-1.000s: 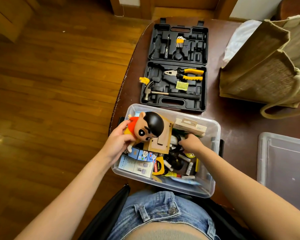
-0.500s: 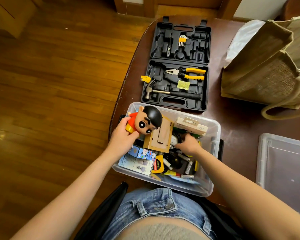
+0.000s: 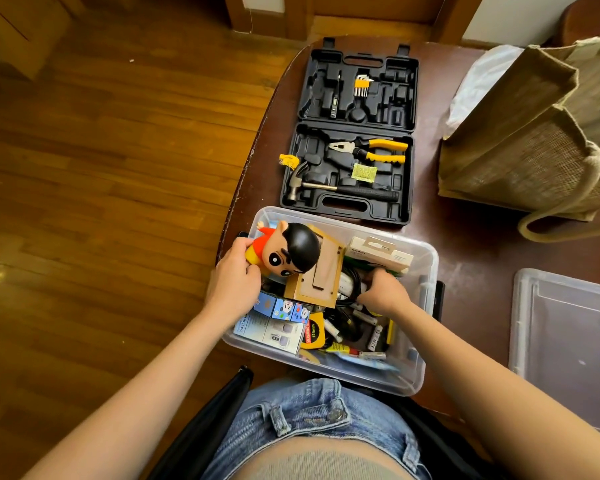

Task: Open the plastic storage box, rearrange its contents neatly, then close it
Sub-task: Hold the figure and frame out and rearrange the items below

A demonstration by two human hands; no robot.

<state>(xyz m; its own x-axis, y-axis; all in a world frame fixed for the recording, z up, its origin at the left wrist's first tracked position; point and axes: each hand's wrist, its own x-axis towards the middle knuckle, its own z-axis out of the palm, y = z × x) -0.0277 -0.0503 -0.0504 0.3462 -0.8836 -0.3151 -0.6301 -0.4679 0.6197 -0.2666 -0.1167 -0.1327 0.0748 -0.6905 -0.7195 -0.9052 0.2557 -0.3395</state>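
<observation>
The clear plastic storage box (image 3: 426,271) stands open at the table's near edge, packed with small items. Its lid (image 3: 568,327) lies on the table to the right. My left hand (image 3: 234,284) grips a cartoon boy figure (image 3: 288,252) with black hair and a red shirt over the box's left end. My right hand (image 3: 381,292) is inside the box, fingers curled around black cables (image 3: 350,282). Between the hands leans a wooden box (image 3: 321,275). A white carton (image 3: 381,252), a yellow tape measure (image 3: 314,332), small printed boxes (image 3: 281,311) and batteries also fill the box.
An open black tool case (image 3: 354,133) with pliers, a hammer and hex keys lies just behind the box. A jute bag (image 3: 534,140) stands at the back right. The table's left edge drops to a wooden floor (image 3: 101,185). My lap is under the near edge.
My left hand has carried the figure a little toward the box's back left corner. My right hand has stayed among the cables, shifting slightly.
</observation>
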